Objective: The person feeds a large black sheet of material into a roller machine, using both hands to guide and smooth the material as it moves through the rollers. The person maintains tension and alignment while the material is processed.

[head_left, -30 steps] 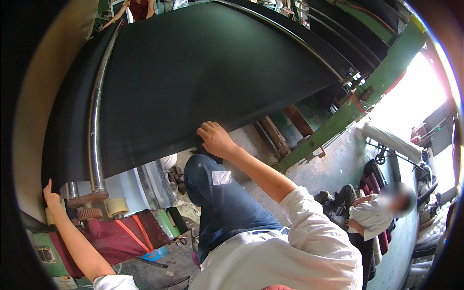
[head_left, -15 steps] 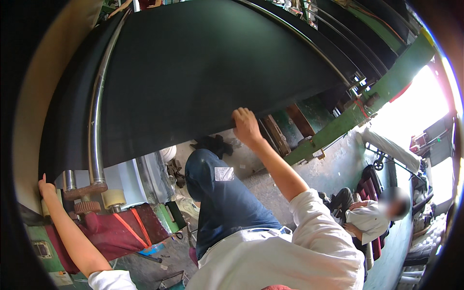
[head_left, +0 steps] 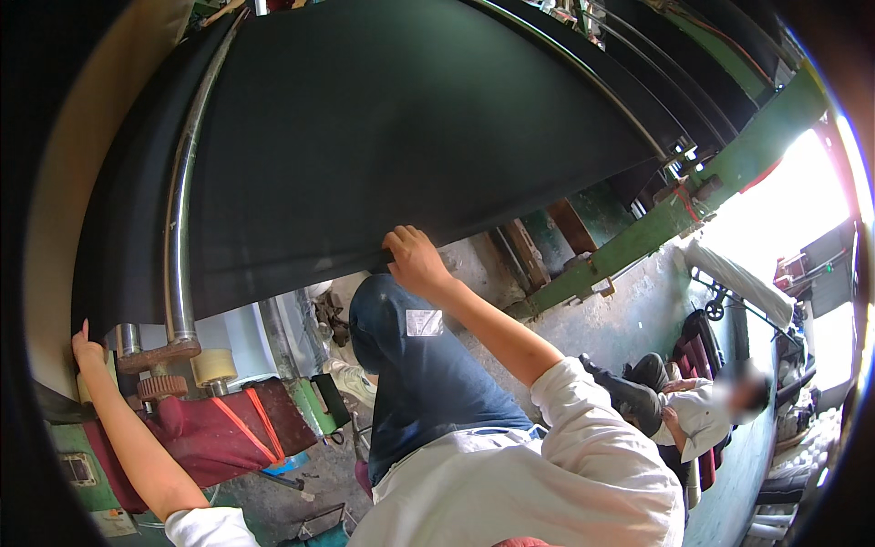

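Fabric (head_left: 401,137), black and wide, stretches over the machine above me; my right hand (head_left: 415,258) grips its lower edge; my left hand (head_left: 87,351) presses open-fingered against the machine's left end beside the steel roller (head_left: 180,228).

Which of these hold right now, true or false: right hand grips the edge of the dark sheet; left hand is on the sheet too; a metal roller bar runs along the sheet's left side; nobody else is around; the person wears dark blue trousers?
1. The right hand has its grip on the lower edge of the dark sheet. True.
2. The left hand is on the sheet too. False: it rests at the machine's left end, below the sheet and beside the metal roller bar.
3. The roller bar runs along the sheet's left side. True.
4. Nobody else is around. False: another person sits on the floor at the right.
5. The person wears dark blue trousers. True.
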Available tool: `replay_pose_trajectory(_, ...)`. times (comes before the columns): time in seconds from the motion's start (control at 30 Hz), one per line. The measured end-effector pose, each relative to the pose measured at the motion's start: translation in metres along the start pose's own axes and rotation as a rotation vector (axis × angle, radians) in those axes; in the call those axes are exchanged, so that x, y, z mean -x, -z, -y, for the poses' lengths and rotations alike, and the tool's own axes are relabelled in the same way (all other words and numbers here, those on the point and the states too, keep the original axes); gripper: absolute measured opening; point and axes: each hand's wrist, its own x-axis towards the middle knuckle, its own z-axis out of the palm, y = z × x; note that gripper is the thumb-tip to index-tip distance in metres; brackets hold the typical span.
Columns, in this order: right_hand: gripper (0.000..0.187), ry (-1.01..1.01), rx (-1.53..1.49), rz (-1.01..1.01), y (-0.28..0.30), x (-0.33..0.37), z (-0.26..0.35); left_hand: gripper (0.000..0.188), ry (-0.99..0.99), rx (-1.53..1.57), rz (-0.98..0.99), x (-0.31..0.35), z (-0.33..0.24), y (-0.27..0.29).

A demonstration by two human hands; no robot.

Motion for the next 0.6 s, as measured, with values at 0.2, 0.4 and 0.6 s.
replay_pose_trajectory(0.2, 0.026, 0.236, 0.002, -0.073, 0.033, -0.028, -0.009, 0.034, -0.056, 0.071, -0.017, -0.017, -0.026, 0.012)
replay_pose_trajectory(0.4, 0.034, -0.133, 0.229, -0.308, 0.063, -0.025, -0.062, 0.033, 0.040, -0.029, 0.122, 0.018, 0.003, -0.005)
replay_pose_trajectory(0.6, 0.029, 0.043, 0.159, -0.083, 0.041, 0.002, -0.044, 0.037, -0.037, -0.009, 0.064, -0.024, -0.006, 0.009)
